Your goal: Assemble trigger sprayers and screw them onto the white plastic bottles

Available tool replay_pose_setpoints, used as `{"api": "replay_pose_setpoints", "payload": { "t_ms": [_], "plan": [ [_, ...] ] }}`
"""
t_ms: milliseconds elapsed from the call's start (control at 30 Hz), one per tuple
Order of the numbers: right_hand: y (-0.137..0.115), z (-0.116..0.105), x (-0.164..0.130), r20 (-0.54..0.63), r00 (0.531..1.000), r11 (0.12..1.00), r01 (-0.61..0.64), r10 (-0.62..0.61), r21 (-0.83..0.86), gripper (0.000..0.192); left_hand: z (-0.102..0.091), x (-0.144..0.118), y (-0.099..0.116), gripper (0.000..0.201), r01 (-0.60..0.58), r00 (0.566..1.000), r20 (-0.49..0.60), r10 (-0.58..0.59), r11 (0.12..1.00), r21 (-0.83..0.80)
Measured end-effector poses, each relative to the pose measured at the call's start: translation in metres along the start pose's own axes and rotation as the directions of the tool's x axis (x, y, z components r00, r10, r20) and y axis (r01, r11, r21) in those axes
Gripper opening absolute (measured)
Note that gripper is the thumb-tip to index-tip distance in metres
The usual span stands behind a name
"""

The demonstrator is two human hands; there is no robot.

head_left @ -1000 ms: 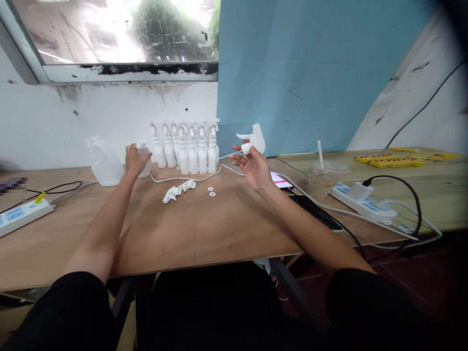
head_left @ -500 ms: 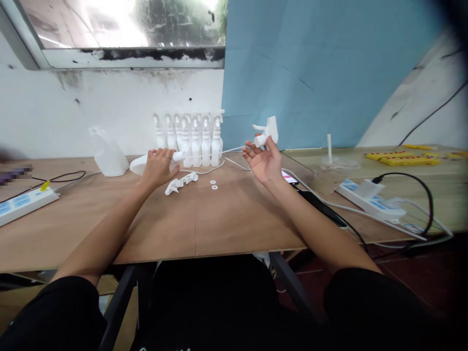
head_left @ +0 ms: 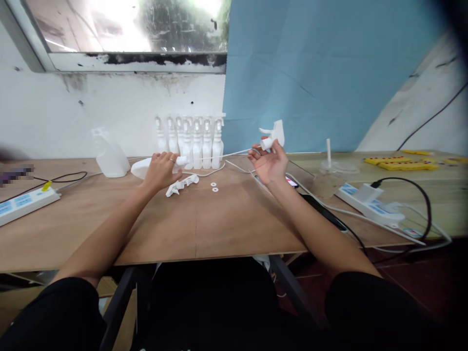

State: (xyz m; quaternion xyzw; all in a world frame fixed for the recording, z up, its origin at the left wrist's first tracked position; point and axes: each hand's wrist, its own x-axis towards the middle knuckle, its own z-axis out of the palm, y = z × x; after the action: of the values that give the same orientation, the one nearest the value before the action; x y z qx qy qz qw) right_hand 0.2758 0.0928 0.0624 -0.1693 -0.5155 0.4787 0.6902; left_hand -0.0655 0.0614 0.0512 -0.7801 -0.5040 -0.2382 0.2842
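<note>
A: Item one, largest?
B: Table (head_left: 204,229), plywood top, carrying everything listed.

A: Next?
B: Power strip (head_left: 369,204) at the right, with cables; a second strip (head_left: 22,204) at the far left edge.

A: Bottles?
B: One loose bottle (head_left: 109,158) stood left of centre. One bottle (head_left: 141,168) lay tilted, neck to the right, clamped in the left hand (head_left: 159,170) just above the table. A row of capped bottles (head_left: 190,144) stood against the wall behind.

A: The other hand?
B: Right hand (head_left: 268,163), raised, fingers closed on a sprayer (head_left: 272,136); its thin tube (head_left: 226,155) ran left toward the held bottle's neck. Whether the tip had entered the neck could not be told.

A: Smaller lots?
B: A spare sprayer (head_left: 183,184) lay flat just beside the left hand. Two washers (head_left: 215,186) lay near it, apart from both hands.
</note>
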Motion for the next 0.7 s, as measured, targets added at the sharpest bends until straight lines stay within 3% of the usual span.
{"api": "replay_pose_setpoints", "payload": {
  "t_ms": [133,267,400,500,600,700],
  "plan": [
    [0.004,0.005,-0.005,0.017,0.999,0.999,-0.042,0.043,-0.026,0.041,-0.001,-0.001,0.006,0.039,-0.042,0.999,0.003,0.042,0.999,0.001],
    [0.008,0.023,-0.017,0.158,0.986,0.997,-0.045,0.055,-0.064,0.041,-0.008,0.001,0.021,0.039,-0.114,0.993,0.003,0.115,0.993,-0.026],
    [0.009,0.048,-0.023,0.319,0.947,0.977,0.033,0.037,-0.213,0.042,-0.021,0.01,0.043,0.043,-0.173,0.985,-0.006,0.173,0.977,-0.128],
    [0.003,0.066,-0.02,0.404,0.915,0.935,0.125,0.021,-0.332,0.041,-0.031,0.02,0.063,0.047,-0.121,0.993,-0.031,0.117,0.948,-0.295],
    [-0.003,0.082,-0.011,0.416,0.909,0.903,0.181,-0.003,-0.389,0.042,-0.034,0.027,0.078,0.049,-0.035,0.999,-0.018,0.031,0.852,-0.523],
    [-0.001,0.093,-0.001,0.383,0.923,0.908,0.183,-0.027,-0.377,0.044,-0.03,0.029,0.089,0.048,0.06,0.998,0.03,-0.055,0.679,-0.731]
  ]
}}
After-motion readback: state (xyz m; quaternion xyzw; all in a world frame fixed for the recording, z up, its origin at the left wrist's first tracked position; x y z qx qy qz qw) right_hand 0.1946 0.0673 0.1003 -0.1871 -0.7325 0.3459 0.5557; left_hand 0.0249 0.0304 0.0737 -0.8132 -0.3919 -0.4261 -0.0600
